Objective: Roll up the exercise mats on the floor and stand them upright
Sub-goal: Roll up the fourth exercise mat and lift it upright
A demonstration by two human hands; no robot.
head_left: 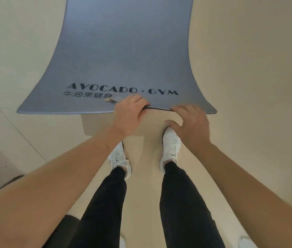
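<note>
At the far left, thin seam lines cross the pale beige floor (249,68). A dark object (14,179), too blurred to name, sits at the lower left edge.

A grey exercise mat (123,51) lies unrolled and runs from the person's feet to the top of the view. Its near end is wide and has rounded corners. Near that end it carries dark lettering (123,90) reading "AVOCADO · GYM", with a row of Chinese characters beneath the left part. Just right of the characters, a small pale scrap (108,99) sticks up from the mat's surface.

The left hand (129,113) grips the mat's near edge a little left of centre, with the fingers curled over the top and the bare forearm stretched down toward it. Between the two hands the edge is held off the floor, showing a dark underside and casting a soft shadow on the boards below.

Below the hands, two white shoes stand side by side just short of the mat, the left shoe (118,158) and the right shoe (171,147). Black trousers (106,203) rise from them toward the camera.

The right hand (190,124) holds the same edge further right with its fingers hooked over the rim. Its thumb (171,123) juts out to the left, clear of the mat and above the right shoe.

A white object (245,241) is cut off at the bottom right.
</note>
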